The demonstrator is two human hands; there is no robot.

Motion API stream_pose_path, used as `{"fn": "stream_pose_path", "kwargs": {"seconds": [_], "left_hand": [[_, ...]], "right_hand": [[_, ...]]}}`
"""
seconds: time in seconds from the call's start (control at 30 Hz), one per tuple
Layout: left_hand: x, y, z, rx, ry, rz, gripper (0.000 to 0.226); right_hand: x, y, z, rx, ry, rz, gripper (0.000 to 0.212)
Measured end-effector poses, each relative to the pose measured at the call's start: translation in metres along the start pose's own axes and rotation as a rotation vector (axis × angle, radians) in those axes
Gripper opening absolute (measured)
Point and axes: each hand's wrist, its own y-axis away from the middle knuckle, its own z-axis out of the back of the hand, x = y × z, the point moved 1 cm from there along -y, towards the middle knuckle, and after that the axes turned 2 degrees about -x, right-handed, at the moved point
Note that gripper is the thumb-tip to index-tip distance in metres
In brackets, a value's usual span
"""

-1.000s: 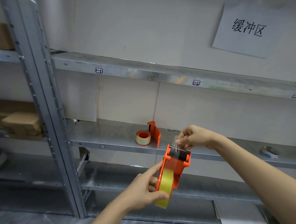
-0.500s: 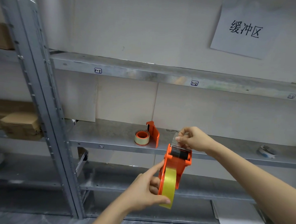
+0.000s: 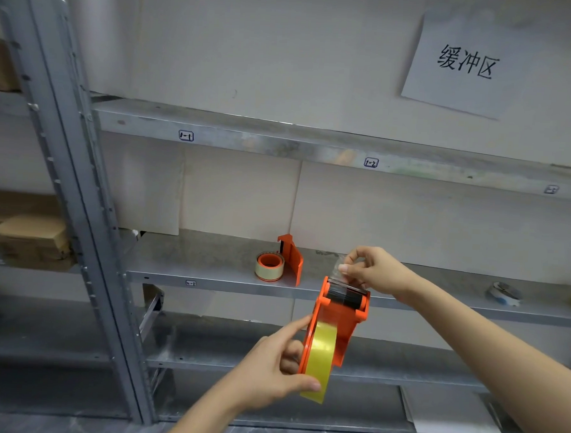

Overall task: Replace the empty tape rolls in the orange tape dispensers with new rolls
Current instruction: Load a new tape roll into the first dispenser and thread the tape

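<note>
An orange tape dispenser [image 3: 344,322] with a full yellowish roll [image 3: 319,360] is held up in front of the shelves. My left hand [image 3: 269,371] grips the roll and the dispenser's side, thumb on the roll's lower edge, forefinger along the orange flank. My right hand [image 3: 370,268] pinches the clear tape end [image 3: 336,272] just above the dispenser's black roller. A second orange dispenser [image 3: 292,258] stands on the middle shelf with a thin, orange-cored roll [image 3: 269,266] on its left side.
The metal rack has a slanted upright [image 3: 78,222] at the left and several shelves [image 3: 208,272]. Cardboard boxes [image 3: 28,236] sit at far left. A small tape roll [image 3: 504,293] lies on the shelf at right. Papers [image 3: 446,413] lie on the lowest shelf. A paper sign [image 3: 464,65] hangs on the wall.
My right hand has kept its pinch on the tape end above the roller, shifting slightly. The dispenser has tilted a little and stays in my left hand.
</note>
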Motion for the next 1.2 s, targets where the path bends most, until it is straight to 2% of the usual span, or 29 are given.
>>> {"fn": "stream_pose_path", "kwargs": {"seconds": [0.17, 0.67, 1.2], "left_hand": [[-0.001, -0.001, 0.004, -0.008, -0.067, 0.014, 0.09], [-0.005, 0.0, 0.016, -0.047, -0.032, 0.014, 0.083], [-0.018, -0.006, 0.011, 0.004, -0.026, -0.005, 0.079]], "right_hand": [[0.002, -0.002, 0.002, -0.011, -0.017, -0.018, 0.01], [0.011, -0.01, 0.001, -0.063, -0.081, -0.038, 0.009], [0.006, -0.006, 0.015, -0.081, -0.118, -0.073, 0.01]]}}
